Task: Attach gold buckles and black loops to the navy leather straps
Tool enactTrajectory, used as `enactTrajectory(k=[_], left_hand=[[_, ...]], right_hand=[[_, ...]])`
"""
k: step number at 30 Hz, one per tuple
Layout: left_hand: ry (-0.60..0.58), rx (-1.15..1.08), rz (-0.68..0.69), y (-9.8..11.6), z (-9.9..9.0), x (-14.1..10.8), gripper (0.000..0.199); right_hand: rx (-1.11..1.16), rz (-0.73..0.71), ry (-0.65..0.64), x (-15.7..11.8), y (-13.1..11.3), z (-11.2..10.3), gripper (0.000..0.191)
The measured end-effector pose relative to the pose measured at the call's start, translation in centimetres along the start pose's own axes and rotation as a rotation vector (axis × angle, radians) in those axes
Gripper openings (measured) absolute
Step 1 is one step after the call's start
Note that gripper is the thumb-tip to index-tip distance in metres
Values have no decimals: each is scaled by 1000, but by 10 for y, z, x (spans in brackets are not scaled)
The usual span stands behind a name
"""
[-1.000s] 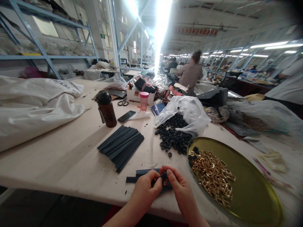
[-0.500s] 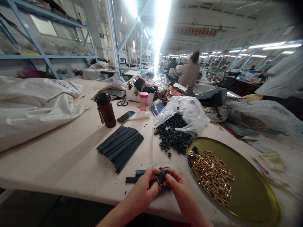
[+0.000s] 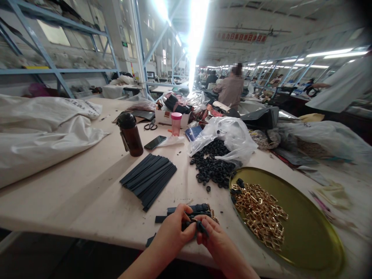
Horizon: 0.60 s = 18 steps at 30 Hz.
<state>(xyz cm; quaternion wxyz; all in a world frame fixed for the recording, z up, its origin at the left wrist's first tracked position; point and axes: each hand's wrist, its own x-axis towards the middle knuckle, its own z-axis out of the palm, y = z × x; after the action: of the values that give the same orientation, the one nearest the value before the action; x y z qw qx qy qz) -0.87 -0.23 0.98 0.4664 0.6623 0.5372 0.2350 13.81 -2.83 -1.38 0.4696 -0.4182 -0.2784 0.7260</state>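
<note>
Dark strap (image 3: 201, 228) — narrow, bluish-black — shows only in part.

On the counter (image 3: 87, 201), strips (image 3: 148, 180) lie left of the loops (image 3: 215, 168), with buckles (image 3: 261, 217) in the tray (image 3: 314, 228) at right.

Roomy to the left, hemmed in to the right.
Passable over the bare desk (image 3: 81, 201) between the pale sack (image 3: 49, 147) and the fan of dark strips (image 3: 148, 180), and up a narrow lane between those strips and the heap of black loops (image 3: 213, 166). Obstructed just beyond the left hand (image 3: 180, 228) and right hand (image 3: 214, 235) by buckled straps (image 3: 200, 208); bounded rightward by the rimmed tray (image 3: 314, 228), farther ahead by the tall bottle (image 3: 132, 135), pink-lidded jar (image 3: 176, 126) and plastic bag (image 3: 232, 135).
</note>
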Motion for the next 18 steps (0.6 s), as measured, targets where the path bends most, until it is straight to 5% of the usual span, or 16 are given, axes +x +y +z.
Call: enactTrajectory(k=[5, 10, 14, 18], left_hand=[[0, 222, -16, 2, -3, -4, 17], [-6, 247, -41, 10, -4, -7, 16], [-16, 104, -19, 8, -3, -8, 15], [-117, -275, -49, 6, -3, -9, 19]], right_hand=[[158, 188, -94, -6, 4, -1, 26], [149, 190, -129, -8, 7, -3, 29], [153, 109, -134, -10, 3, 0, 27], [88, -15, -28, -7, -1, 1, 26]])
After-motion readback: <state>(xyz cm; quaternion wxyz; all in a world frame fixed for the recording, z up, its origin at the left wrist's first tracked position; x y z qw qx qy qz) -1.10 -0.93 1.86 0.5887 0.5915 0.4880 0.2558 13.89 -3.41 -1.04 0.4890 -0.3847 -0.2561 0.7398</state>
